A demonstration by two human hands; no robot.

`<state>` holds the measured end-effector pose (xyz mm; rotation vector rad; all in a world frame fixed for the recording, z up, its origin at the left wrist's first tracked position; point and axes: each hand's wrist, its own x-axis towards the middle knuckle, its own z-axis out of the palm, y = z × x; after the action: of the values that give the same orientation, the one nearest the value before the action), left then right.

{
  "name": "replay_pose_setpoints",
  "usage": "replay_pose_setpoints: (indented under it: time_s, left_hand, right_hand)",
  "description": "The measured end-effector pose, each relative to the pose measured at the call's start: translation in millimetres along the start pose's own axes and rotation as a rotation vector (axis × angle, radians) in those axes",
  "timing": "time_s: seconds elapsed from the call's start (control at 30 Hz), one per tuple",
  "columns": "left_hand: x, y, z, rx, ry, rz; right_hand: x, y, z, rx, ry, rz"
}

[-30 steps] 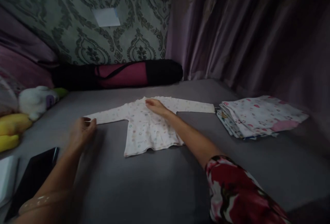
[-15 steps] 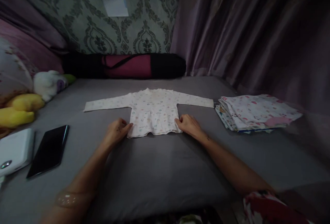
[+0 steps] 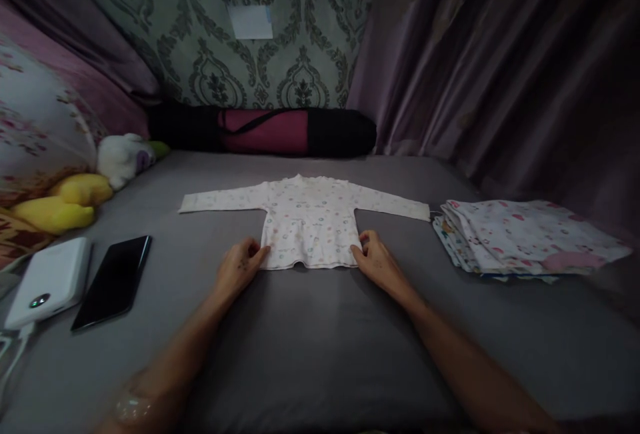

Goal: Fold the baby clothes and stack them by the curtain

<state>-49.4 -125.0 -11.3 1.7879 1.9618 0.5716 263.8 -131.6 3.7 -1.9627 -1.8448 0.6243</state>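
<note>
A small white long-sleeved shirt [image 3: 311, 221] with a fine coloured print lies flat on the grey sheet, its sleeves spread out to both sides and its hem toward me. My left hand [image 3: 241, 262] pinches the lower left corner of the hem between thumb and fingers. At the opposite corner my right hand [image 3: 376, 259] grips the hem the same way. Slight ripples run along the bottom edge between the two hands.
Folded printed clothes [image 3: 530, 237] are stacked at right, close to the shirt's cuff. A phone [image 3: 114, 281] and a white power bank [image 3: 53, 281] with a cable lie at left. Plush toys [image 3: 125, 159] and a long black-and-pink bag [image 3: 265, 131] are farther back.
The view has shifted, so the scene sits a little farther right in the picture. Both hands stay at the hem corners, and the shirt keeps nearly the same shape.
</note>
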Motion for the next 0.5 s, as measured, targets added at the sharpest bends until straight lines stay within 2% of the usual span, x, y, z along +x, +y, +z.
replay_pose_setpoints:
  time_s: [0.13,0.3,0.43,0.5]
  left_hand:
    - [1,-4,2,-0.128,0.027,0.041]
    - [0,-8,-2,-0.148,-0.026,0.128]
    - [3,-14,-12,-0.132,0.017,0.112]
    - [3,-16,-15,-0.110,-0.019,0.096]
  right_hand:
    - [0,3,3,0.029,-0.020,-0.075]
    - [0,8,-1,0.021,-0.061,-0.180]
    - [1,12,-10,0.024,-0.150,-0.165]
    - [2,13,-12,0.007,-0.186,-0.147]
